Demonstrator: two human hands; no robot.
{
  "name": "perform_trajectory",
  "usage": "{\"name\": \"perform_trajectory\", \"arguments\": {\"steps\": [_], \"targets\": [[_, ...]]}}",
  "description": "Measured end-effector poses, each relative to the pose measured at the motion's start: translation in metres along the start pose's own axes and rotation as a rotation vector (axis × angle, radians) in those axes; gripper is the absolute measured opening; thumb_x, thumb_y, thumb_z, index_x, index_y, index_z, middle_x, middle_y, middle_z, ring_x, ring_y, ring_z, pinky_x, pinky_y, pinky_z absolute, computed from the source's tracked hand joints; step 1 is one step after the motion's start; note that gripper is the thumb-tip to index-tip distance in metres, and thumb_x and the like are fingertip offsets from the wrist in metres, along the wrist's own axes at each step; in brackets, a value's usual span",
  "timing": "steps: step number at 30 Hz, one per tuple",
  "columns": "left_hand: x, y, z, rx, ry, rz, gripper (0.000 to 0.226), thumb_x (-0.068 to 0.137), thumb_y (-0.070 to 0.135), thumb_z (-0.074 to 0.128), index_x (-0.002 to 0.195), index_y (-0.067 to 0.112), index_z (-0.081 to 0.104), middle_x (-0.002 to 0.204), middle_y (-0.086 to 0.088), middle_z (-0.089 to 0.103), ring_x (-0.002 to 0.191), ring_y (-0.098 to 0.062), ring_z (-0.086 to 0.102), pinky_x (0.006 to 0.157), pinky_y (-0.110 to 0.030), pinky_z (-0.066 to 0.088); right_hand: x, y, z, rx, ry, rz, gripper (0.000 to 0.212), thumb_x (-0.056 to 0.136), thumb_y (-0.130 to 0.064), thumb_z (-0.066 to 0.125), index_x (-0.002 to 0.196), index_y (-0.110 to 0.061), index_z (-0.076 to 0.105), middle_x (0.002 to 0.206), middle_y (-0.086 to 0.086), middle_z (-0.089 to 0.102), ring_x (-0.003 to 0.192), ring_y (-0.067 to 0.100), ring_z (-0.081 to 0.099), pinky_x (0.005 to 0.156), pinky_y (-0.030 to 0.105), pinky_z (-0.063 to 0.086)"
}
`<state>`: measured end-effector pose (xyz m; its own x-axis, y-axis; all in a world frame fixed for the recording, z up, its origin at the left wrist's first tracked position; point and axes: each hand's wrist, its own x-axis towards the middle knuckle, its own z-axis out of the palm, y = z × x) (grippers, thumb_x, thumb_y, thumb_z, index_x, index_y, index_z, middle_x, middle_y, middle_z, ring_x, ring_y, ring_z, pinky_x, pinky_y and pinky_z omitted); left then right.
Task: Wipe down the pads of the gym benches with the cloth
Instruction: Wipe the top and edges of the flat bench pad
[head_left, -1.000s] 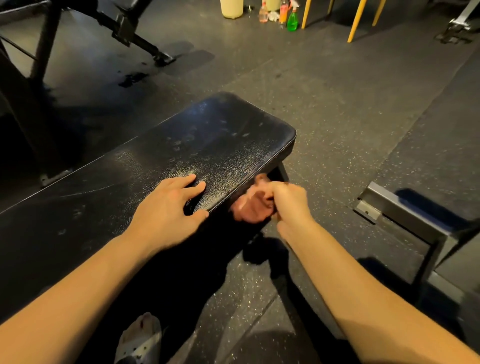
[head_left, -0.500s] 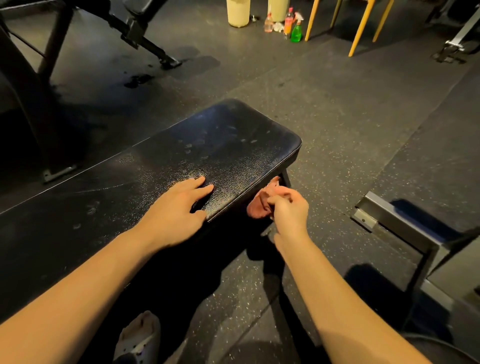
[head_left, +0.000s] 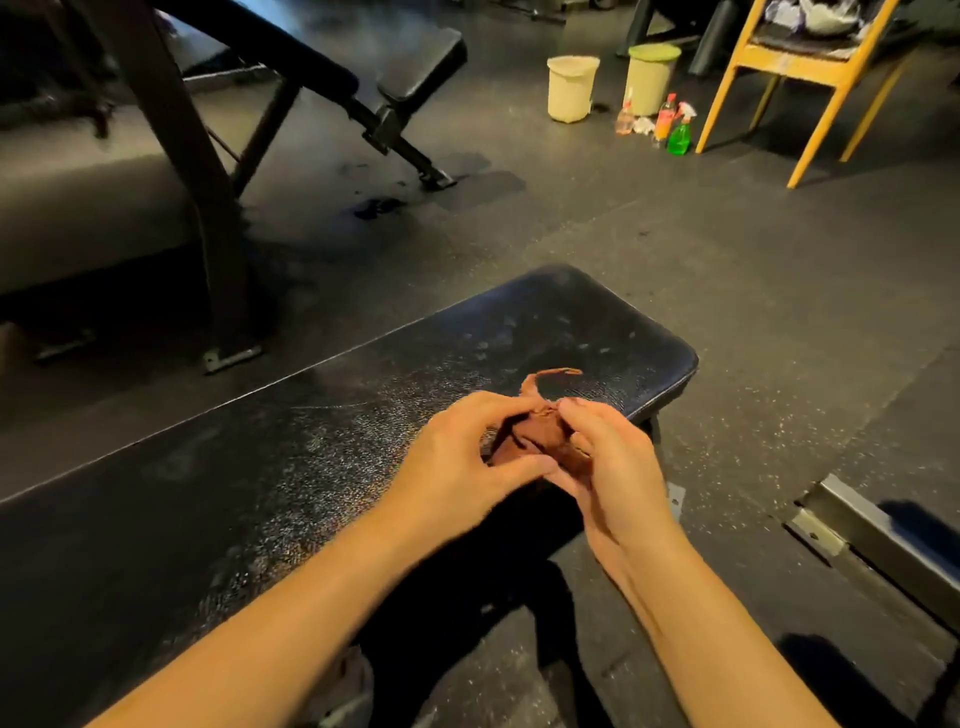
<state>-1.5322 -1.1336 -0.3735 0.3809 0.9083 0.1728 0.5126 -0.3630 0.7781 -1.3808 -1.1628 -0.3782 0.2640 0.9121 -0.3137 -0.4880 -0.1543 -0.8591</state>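
- Head view: we see a reddish cloth (head_left: 532, 441) held bunched up just above the near edge of the black bench pad (head_left: 337, 415), close to its end.
- The left hand (head_left: 454, 457) and right hand (head_left: 613, 467) both have their fingers curled round the cloth, pinching its folds.
- We judge this to be refolding. Turn a clean face outward, flatten it, then wipe the speckled top in long overlapping strokes.
- Half a second earlier the left hand rested on the bench pad while the right hand alone held the cloth against its side.
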Motion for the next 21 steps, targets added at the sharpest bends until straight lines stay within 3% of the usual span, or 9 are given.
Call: {"name": "perform_trajectory", "arguments": {"steps": [3,6,8,11,13,15,17,21], "targets": [[0.006,-0.006,-0.015,-0.088,0.123,-0.102,0.036,0.082,0.02,0.084,0.117,0.026,0.076,0.11,0.013,0.074,0.102,-0.002,0.068,0.098,-0.029,0.052,0.005,-0.003,0.017,-0.062,-0.139,0.035,0.029,0.103,-0.029,0.053,0.117,-0.007,0.067,0.107,0.015,0.077,0.1,0.03,0.075,0.087,0.044,0.06],[0.008,-0.017,-0.045,-0.107,0.195,-0.124,0.025,0.081,0.008,0.081,0.098,0.026,0.077,0.097,0.016,0.075,0.092,0.004,0.069,0.089,-0.016,0.051,0.017,0.003,0.034,-0.182,-0.1,0.009,0.024,0.104,-0.027,0.053,0.111,-0.008,0.067,0.098,0.019,0.076,0.089,0.031,0.076,0.08,0.042,0.06],[0.008,-0.033,-0.076,-0.007,0.263,-0.144,0.025,0.082,0.012,0.081,0.095,0.032,0.075,0.097,0.018,0.074,0.092,0.001,0.069,0.088,-0.018,0.05,0.021,0.017,0.039,-0.418,-0.037,-0.11,0.011,0.101,-0.017,0.058,0.099,-0.012,0.067,0.088,0.016,0.075,0.079,0.027,0.074,0.077,0.037,0.058],[0.0,-0.071,-0.134,0.244,0.43,-0.177,0.025,0.084,0.018,0.076,0.1,0.037,0.072,0.098,0.023,0.07,0.093,0.001,0.064,0.085,-0.014,0.045,0.021,0.042,0.032,-0.847,-0.017,-0.314,0.01,0.095,-0.014,0.063,0.094,-0.024,0.065,0.078,0.0,0.069,0.074,0.009,0.063,0.068,0.018,0.047],[-0.009,-0.102,-0.165,0.428,0.517,-0.25,0.029,0.087,0.019,0.073,0.112,0.032,0.069,0.107,0.016,0.067,0.099,-0.01,0.063,0.088,-0.023,0.046,0.018,0.053,0.026,-1.026,0.025,-0.397,0.009,0.094,-0.019,0.063,0.097,-0.028,0.064,0.082,-0.009,0.065,0.075,0.001,0.058,0.065,0.023,0.04],[-0.016,-0.131,-0.176,0.53,0.514,-0.371,0.032,0.09,0.019,0.071,0.122,0.022,0.067,0.119,0.002,0.068,0.108,-0.022,0.063,0.096,-0.038,0.048,0.015,0.061,0.021,-1.105,0.062,-0.43,0.011,0.094,-0.02,0.063,0.101,-0.028,0.063,0.091,-0.013,0.061,0.077,0.001,0.056,0.07,0.028,0.036],[-0.015,-0.145,-0.162,0.527,0.448,-0.442,0.033,0.092,0.022,0.07,0.125,0.019,0.068,0.126,-0.001,0.068,0.117,-0.025,0.061,0.104,-0.041,0.045,0.013,0.067,0.017,-1.091,0.063,-0.447,0.012,0.093,-0.017,0.063,0.101,-0.027,0.062,0.096,-0.012,0.06,0.083,0.008,0.056,0.074,0.029,0.037],[0.004,-0.128,-0.094,0.443,0.265,-0.224,0.037,0.091,0.021,0.073,0.128,0.021,0.068,0.129,-0.001,0.068,0.122,-0.024,0.059,0.108,-0.038,0.041,0.011,0.07,0.014,-1.057,0.048,-0.475,0.019,0.091,-0.011,0.064,0.097,-0.029,0.06,0.095,-0.014,0.061,0.088,0.003,0.058,0.075,0.026,0.039]]}}
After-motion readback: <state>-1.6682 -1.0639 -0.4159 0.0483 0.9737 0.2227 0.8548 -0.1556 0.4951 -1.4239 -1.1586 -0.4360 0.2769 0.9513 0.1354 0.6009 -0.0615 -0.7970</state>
